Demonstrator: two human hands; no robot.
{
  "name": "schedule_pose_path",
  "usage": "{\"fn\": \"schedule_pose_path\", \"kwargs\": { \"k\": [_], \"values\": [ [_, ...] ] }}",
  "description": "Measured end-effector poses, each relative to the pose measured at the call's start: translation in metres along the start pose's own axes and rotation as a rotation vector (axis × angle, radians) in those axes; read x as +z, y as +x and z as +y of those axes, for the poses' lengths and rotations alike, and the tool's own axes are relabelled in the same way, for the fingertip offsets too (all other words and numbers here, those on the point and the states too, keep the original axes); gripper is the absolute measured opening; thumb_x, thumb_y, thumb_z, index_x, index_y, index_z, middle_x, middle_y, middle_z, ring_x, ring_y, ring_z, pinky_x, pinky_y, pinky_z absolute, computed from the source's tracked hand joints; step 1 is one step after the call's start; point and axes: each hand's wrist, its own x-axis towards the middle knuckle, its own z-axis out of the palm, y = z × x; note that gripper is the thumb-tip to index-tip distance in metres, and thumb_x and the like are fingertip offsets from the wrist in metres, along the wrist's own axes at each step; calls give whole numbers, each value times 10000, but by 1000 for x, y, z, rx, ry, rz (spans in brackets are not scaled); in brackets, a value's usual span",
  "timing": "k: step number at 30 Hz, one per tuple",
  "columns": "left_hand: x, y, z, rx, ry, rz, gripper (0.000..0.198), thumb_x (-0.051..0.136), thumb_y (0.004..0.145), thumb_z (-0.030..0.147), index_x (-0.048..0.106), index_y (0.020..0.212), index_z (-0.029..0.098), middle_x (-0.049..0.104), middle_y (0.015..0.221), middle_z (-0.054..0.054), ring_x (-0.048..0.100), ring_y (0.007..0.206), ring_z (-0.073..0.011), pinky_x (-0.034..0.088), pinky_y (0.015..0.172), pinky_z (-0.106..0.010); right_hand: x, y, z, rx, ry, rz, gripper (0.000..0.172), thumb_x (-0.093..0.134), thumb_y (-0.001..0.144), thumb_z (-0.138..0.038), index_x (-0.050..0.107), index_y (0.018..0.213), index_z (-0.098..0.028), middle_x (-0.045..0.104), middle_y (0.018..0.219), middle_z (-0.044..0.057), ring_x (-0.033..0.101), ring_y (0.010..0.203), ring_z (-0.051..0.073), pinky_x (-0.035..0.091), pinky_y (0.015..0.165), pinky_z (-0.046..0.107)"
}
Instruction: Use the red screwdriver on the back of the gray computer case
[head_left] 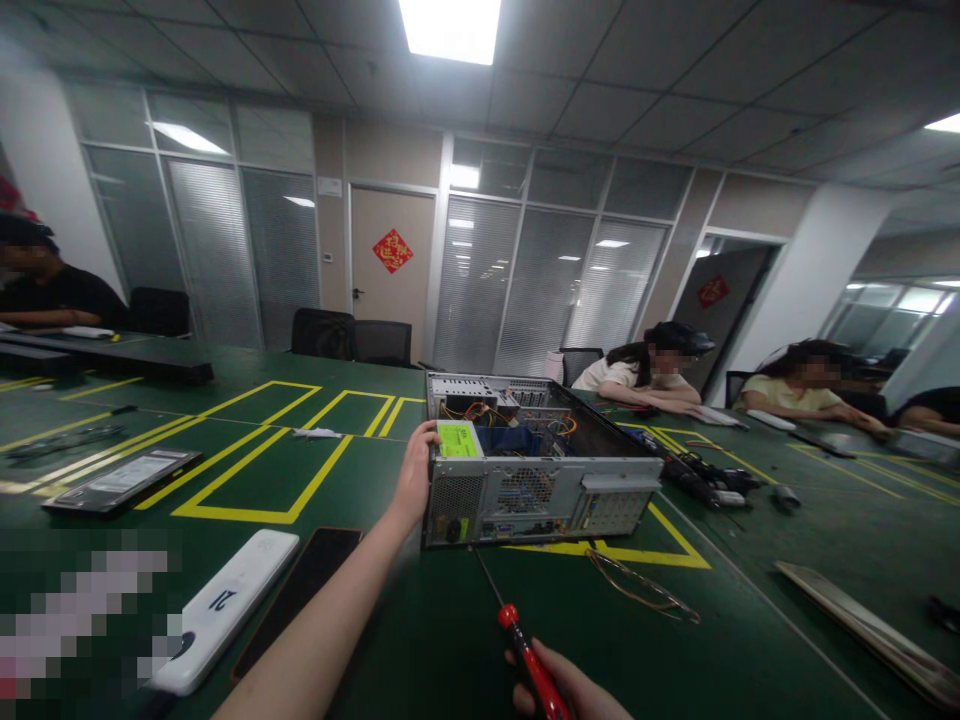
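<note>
A metal computer case (540, 490) lies on the green table with its top uncovered and its rear panel towards me. Inside show coloured wires and a power supply with a bright green label (459, 440). My left hand (415, 475) grips the case's left side near this label, fingers over the upper edge. In my right hand (559, 685) is a screwdriver (529, 655) with a red and black handle. Its thin shaft points up and away, the tip close to the lower edge of the rear panel. Whether the tip touches the case I cannot tell.
To the left lie a hard drive (124, 478), a white power bank-like device (229, 610) and a dark phone-like slab (300, 590). Eyeglasses (645, 590) lie before the case. Black cables (709, 475) and a long metal panel (862, 620) are on the right. People sit around the table.
</note>
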Motion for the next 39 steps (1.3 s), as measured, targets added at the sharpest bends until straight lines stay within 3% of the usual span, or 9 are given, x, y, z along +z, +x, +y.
{"fn": "schedule_pose_path", "kwargs": {
  "k": [3,6,11,15,19,24,29,34,39],
  "values": [
    [0,0,0,-6,-17,-1,476,270,957,573,596,936,227,557,1324,-83,488,1303,-218,351,1150,-415,-3,1,1,-67,-70,34,240,772,748,-293,591,847,-171,621,573,-23,343,329,-6,129,329,87],
    [1,0,0,-16,-36,-8,479,274,952,583,594,937,227,547,1330,-84,482,1308,-220,346,1151,-419,-5,3,3,-93,-99,39,316,817,690,-286,579,866,-175,633,587,-20,370,348,1,164,336,84],
    [1,1,-1,-31,-25,-13,476,271,952,580,589,938,226,544,1336,-82,477,1313,-219,345,1151,-421,-9,12,8,-61,-89,51,270,749,781,-357,647,862,-121,681,668,44,576,487,60,420,465,118],
    [1,0,0,-43,-23,-16,469,265,957,571,588,946,230,539,1348,-75,469,1320,-215,343,1151,-417,-8,16,9,12,-74,-17,331,604,897,-396,698,1008,-99,700,695,83,637,561,101,488,550,159],
    [0,-1,1,-40,-25,-17,475,268,954,578,591,938,231,544,1343,-78,472,1321,-220,347,1151,-425,1,3,2,22,-28,-35,350,466,969,-367,695,940,-105,642,594,51,559,454,74,406,439,125],
    [0,0,0,-15,-28,-6,443,281,967,536,599,947,228,555,1339,-75,486,1310,-219,355,1148,-425,4,-9,-1,-28,59,5,192,570,931,-268,634,809,-136,605,569,-4,332,325,-13,220,342,70],
    [0,0,-1,-9,-23,0,455,275,965,545,600,942,228,559,1326,-78,485,1311,-219,343,1157,-416,8,-7,-2,18,52,133,239,537,951,-302,616,786,-148,668,639,36,444,355,26,298,348,92],
    [0,0,1,-21,-18,-13,469,270,960,563,594,942,224,548,1336,-81,478,1316,-219,342,1158,-423,13,-12,-4,-28,2,24,286,555,941,-338,700,884,-97,715,729,84,609,518,78,482,515,149],
    [0,0,1,-32,-26,-5,476,281,953,580,597,936,225,554,1329,-79,485,1308,-223,355,1146,-427,12,-10,-5,5,43,-24,392,433,989,-356,702,869,-98,657,621,48,440,359,26,305,362,104]
  ]
}}
